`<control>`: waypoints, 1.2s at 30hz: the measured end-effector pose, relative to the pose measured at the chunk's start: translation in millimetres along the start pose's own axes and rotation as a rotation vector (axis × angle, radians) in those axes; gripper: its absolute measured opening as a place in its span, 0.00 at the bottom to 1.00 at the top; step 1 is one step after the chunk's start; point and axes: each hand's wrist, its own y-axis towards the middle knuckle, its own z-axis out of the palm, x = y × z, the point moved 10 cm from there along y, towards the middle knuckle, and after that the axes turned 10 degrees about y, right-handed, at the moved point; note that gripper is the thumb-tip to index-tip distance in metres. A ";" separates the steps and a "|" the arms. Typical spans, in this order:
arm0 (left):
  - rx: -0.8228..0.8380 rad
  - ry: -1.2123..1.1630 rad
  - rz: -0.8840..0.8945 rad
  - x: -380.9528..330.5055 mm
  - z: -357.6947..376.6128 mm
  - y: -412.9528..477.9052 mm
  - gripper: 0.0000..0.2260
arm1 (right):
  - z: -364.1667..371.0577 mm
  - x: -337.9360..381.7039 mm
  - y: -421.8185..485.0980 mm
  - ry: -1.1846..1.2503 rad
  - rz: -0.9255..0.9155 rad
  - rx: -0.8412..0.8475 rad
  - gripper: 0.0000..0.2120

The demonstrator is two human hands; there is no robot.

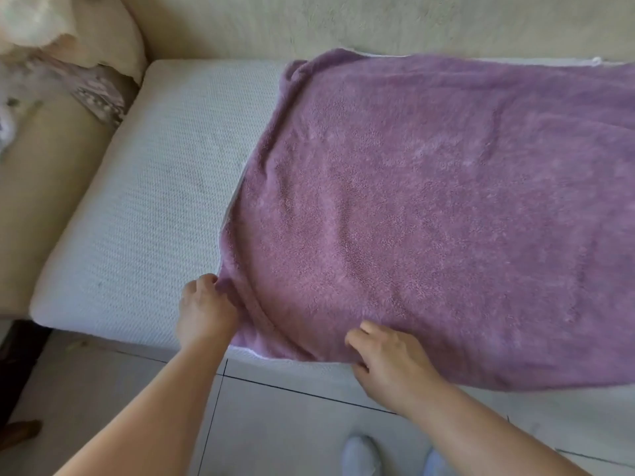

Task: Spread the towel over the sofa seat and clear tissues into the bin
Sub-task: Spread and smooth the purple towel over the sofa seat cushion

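A purple towel (429, 214) lies spread across the right and middle part of the white sofa seat (144, 187). Its front edge hangs a little over the seat's front. My left hand (204, 309) grips the towel's near-left corner, fingers curled into the cloth. My right hand (388, 359) holds the towel's front edge, thumb under the hem and fingers on top. No tissues or bin show in this view.
The beige sofa backrest (343, 25) runs along the top. An armrest (44, 173) with a patterned cloth (99, 94) and fluffy white things stands at the left. Pale floor tiles (292, 424) lie below, with my feet at the bottom edge.
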 end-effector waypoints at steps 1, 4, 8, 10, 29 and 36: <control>0.023 -0.005 -0.022 6.1 2.0 4.1 0.20 | 8.7 7.0 4.8 -0.037 -0.011 0.011 0.10; 0.069 0.040 -0.033 13.2 8.7 14.5 0.21 | 30.2 16.7 15.5 -0.195 -0.008 0.033 0.18; 0.099 0.044 -0.011 12.2 10.7 23.2 0.10 | 32.5 21.3 29.1 -0.380 0.026 0.016 0.21; 0.067 0.061 -0.033 26.7 5.5 26.2 0.11 | 23.5 23.0 37.0 -0.328 0.071 0.005 0.14; -0.012 0.190 1.367 -199.7 70.2 -226.0 0.13 | -122.0 -154.0 -82.2 0.043 0.412 -0.420 0.02; 0.030 0.183 1.508 -271.2 107.4 -329.2 0.13 | -145.6 -308.5 -262.9 0.134 0.881 -0.591 0.05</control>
